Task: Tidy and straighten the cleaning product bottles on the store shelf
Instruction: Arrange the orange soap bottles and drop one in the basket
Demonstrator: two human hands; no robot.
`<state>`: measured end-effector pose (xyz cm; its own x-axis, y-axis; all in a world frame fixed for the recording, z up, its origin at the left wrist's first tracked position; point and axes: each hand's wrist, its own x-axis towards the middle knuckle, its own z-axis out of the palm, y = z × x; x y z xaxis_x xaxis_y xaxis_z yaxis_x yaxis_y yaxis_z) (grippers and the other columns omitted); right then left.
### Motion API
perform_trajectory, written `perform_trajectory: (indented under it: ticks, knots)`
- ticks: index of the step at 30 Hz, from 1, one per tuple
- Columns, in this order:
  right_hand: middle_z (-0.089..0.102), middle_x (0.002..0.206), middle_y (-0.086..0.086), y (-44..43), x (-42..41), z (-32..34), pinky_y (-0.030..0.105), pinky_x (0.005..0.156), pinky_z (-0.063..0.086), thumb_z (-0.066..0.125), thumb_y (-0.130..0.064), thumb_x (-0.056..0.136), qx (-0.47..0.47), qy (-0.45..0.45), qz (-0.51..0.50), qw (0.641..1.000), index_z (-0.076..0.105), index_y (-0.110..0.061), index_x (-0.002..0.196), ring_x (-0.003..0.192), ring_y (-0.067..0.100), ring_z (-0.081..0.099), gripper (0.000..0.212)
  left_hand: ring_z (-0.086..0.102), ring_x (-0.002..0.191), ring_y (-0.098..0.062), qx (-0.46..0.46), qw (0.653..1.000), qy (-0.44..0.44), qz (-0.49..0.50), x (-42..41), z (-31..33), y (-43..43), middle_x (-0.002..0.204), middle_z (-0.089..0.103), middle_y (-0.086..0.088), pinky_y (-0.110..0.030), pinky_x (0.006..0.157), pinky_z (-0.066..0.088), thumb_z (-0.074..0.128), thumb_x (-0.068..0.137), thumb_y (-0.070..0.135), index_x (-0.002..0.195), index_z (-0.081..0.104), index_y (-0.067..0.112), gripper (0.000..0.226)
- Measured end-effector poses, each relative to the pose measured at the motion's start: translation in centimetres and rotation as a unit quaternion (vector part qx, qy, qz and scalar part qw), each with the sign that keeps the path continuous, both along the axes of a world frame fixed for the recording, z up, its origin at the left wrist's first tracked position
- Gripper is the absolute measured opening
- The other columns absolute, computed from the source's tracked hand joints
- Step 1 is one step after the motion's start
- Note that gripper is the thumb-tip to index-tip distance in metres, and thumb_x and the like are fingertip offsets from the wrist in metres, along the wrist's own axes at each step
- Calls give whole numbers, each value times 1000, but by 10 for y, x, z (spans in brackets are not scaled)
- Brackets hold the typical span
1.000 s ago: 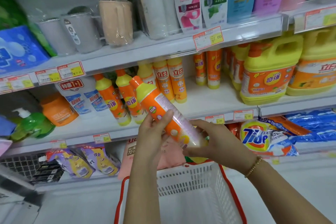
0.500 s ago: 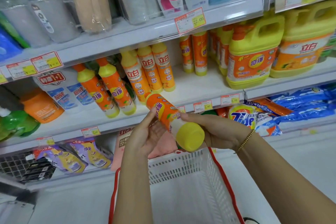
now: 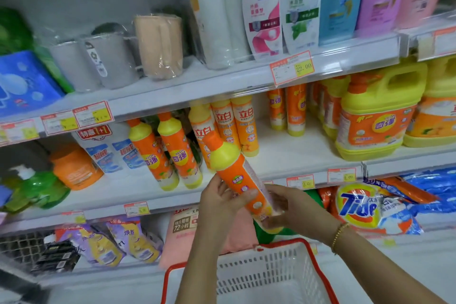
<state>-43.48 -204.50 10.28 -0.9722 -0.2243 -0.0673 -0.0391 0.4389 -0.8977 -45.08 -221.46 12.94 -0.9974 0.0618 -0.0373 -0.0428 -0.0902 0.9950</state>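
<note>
Both hands hold one bottle (image 3: 234, 175) in the air, in front of the middle shelf (image 3: 296, 153).

1. Left hand (image 3: 218, 202): fingers curled round the lower body of the bottle, thumb laid across the front label.
2. Right hand (image 3: 296, 210): fingers curled round the base end of the bottle. A beaded bracelet (image 3: 339, 234) sits on this wrist.

The bottle is tilted. Its cap (image 3: 212, 138) points up and away to the left of the hands; its base lies between the palms. The body is a smooth orange plastic cylinder with a rounded yellow shoulder and an orange cap. A printed label runs along one side.

Surroundings:
- Left of the left hand, two matching bottles (image 3: 165, 155) stand leaning on the shelf.
- Directly beyond the hands, upright bottles (image 3: 246, 128) with yellow tops stand in a row, partly hidden by the held bottle.
- Beyond and right of the right hand stands a large yellow jug (image 3: 375, 116) with a moulded handle.
- Just right of the right hand lies a glossy bag (image 3: 362, 207) of washing powder on the lower shelf.
- Below both hands is a white perforated plastic basket (image 3: 259, 276) with a red rim.
</note>
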Motion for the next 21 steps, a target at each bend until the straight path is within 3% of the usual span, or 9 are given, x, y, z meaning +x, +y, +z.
perform_trajectory:
  ticks: [2,5,8,10,13,16,21]
  knots:
    - [69,101,-14,-6,-20,-1,31,89,51,83,-20,67,50,64,-23,996,60,-34,113,93,4,63,53,70,87,-4,-9,999,50,12,-12,3,4,93,74,10,-27,78,57,84,54,-1,105,60,21,60]
    - [62,119,-10,-4,-53,1,23,95,43,72,-25,80,137,132,-54,980,55,-31,124,109,8,55,47,67,93,0,-26,992,115,36,-32,4,10,102,70,8,-18,78,54,79,62,-16,109,57,20,63]
    - [55,130,-2,13,-83,-3,24,100,36,57,-27,91,246,134,-107,954,53,-22,130,119,14,51,40,63,99,5,-52,985,157,50,-56,2,11,111,65,9,-11,83,48,77,66,-14,113,55,22,63]
    - [57,124,3,25,-95,-11,27,95,39,51,-27,94,293,100,-127,942,57,-17,124,116,19,53,32,60,101,8,-76,981,168,59,-74,0,9,115,63,9,-8,84,46,78,67,-10,119,54,19,64]
    - [57,99,7,37,-100,-25,28,78,40,45,-30,96,341,77,-132,928,63,-13,94,102,23,57,25,61,101,3,-101,980,155,76,-97,-6,8,116,63,3,-5,78,47,79,70,-4,126,53,12,64]
    - [59,98,6,40,-104,-35,27,82,40,43,-35,97,375,106,-135,911,66,-10,93,98,20,55,35,64,100,-2,-115,979,143,86,-114,-13,10,113,67,2,-9,79,50,79,73,2,127,56,11,59]
    - [61,94,4,37,-108,-38,27,80,42,42,-37,97,369,121,-130,912,66,-11,92,94,19,54,36,67,92,-4,-177,970,136,98,-129,-15,15,96,69,14,-30,88,52,78,78,15,108,64,21,33]
